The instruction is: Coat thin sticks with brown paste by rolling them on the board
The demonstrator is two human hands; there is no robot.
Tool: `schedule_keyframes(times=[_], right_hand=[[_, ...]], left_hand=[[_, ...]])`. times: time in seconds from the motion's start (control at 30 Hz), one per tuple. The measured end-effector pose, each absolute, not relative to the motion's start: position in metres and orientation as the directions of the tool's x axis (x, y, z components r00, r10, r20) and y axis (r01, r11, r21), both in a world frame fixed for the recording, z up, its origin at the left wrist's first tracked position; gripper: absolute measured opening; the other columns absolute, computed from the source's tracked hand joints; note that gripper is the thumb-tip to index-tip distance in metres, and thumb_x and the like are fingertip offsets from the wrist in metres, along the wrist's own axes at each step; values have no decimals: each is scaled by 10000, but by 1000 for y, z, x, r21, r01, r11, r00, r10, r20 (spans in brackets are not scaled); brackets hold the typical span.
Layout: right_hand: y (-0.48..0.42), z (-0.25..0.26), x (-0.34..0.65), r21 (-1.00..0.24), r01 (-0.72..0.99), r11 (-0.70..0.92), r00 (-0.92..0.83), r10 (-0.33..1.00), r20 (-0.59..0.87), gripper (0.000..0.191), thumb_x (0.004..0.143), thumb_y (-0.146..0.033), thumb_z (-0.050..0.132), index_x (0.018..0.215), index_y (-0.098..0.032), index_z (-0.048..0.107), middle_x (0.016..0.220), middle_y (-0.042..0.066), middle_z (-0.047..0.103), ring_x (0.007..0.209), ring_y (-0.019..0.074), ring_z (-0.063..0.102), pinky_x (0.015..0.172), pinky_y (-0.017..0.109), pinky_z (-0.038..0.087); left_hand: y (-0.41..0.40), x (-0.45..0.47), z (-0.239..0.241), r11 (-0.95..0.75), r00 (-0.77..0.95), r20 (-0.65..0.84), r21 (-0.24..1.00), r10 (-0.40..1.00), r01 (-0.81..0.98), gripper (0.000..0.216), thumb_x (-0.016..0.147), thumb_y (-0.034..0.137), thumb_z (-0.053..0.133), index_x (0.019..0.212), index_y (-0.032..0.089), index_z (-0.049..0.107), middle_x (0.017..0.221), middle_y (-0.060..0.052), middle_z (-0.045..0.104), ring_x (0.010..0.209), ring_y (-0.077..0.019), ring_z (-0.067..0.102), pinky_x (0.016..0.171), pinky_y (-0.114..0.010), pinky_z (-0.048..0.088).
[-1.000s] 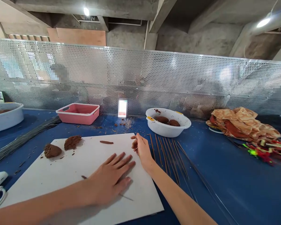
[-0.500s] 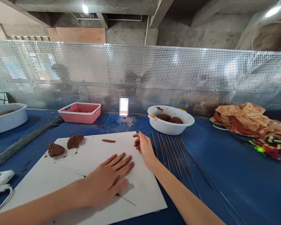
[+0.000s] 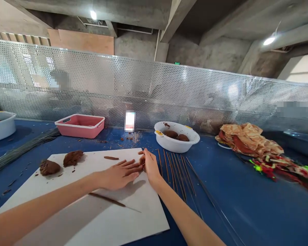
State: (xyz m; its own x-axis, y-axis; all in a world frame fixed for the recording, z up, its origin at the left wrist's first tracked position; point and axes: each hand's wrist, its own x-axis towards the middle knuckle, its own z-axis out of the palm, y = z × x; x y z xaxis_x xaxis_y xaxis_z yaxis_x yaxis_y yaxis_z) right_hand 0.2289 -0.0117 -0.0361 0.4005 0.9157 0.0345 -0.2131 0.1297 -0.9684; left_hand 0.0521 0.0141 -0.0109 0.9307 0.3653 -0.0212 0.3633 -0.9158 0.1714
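Note:
My left hand is stretched over the white board, palm down with the fingers extended, its fingertips close to my right hand. The right hand's fingers are curled at the board's far right corner; what they hold, if anything, is hidden. Below my left hand lies a thin wire partly coated in brown clay, its bare end pointing right. A short clay strip rests near the board's far edge. Two clay lumps, one rounded and one rougher, sit at the far left.
Several clay-coated wires lie right of the board on the blue table. Behind them stands a white basin holding clay. A pink basket, grey wire bundle and crumpled cloth lie around; a perforated metal screen rises behind.
My left hand has moved forward off the clay-coated wire, uncovering it, and its fingertips now come close to my right hand. The camera view has tilted and turned slightly right.

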Motion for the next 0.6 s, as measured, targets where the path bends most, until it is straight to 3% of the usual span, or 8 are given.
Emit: schedule_keyframes(times=[0.17, 0.3, 0.5, 0.6], right_hand=[[-12, -34, 228, -975, -185, 122, 391, 919, 41, 531, 826, -692, 565, 801, -172, 665, 480, 6, 589, 407, 114, 443, 431, 240, 306], [-11, -34, 226, -974, -183, 136, 406, 913, 51, 505, 825, -663, 567, 779, -170, 664, 479, 3, 583, 430, 114, 454, 460, 248, 331], [-11, -36, 226, -982, -145, 125, 394, 917, 58, 481, 861, -627, 552, 795, -167, 674, 479, -2, 581, 443, 118, 466, 461, 250, 315], [-13, -35, 226, -986, -138, 97, 377, 925, 38, 495, 852, -646, 559, 826, -167, 680, 496, -3, 593, 434, 113, 461, 437, 241, 274]], left_hand=[[-18, 20, -24, -917, 910, 120, 81, 397, 389, 556, 1114, 412, 313, 1651, 377, 170, 1703, 16, 259, 1581, -259, 228, 1284, -489, 269], [-62, -11, -19, -907, 901, 111, 28, 420, 419, 621, 1102, 434, 361, 1657, 389, 87, 1711, 39, 207, 1568, -244, 275, 1283, -418, 283], [-66, -12, -11, -916, 913, 78, 73, 400, 394, 564, 1104, 433, 349, 1642, 425, 180, 1695, 75, 271, 1561, -223, 299, 1279, -396, 290], [-35, 6, -8, -911, 911, 87, 122, 404, 393, 533, 1111, 440, 304, 1638, 375, 258, 1685, 43, 319, 1573, -229, 262, 1286, -424, 280]])
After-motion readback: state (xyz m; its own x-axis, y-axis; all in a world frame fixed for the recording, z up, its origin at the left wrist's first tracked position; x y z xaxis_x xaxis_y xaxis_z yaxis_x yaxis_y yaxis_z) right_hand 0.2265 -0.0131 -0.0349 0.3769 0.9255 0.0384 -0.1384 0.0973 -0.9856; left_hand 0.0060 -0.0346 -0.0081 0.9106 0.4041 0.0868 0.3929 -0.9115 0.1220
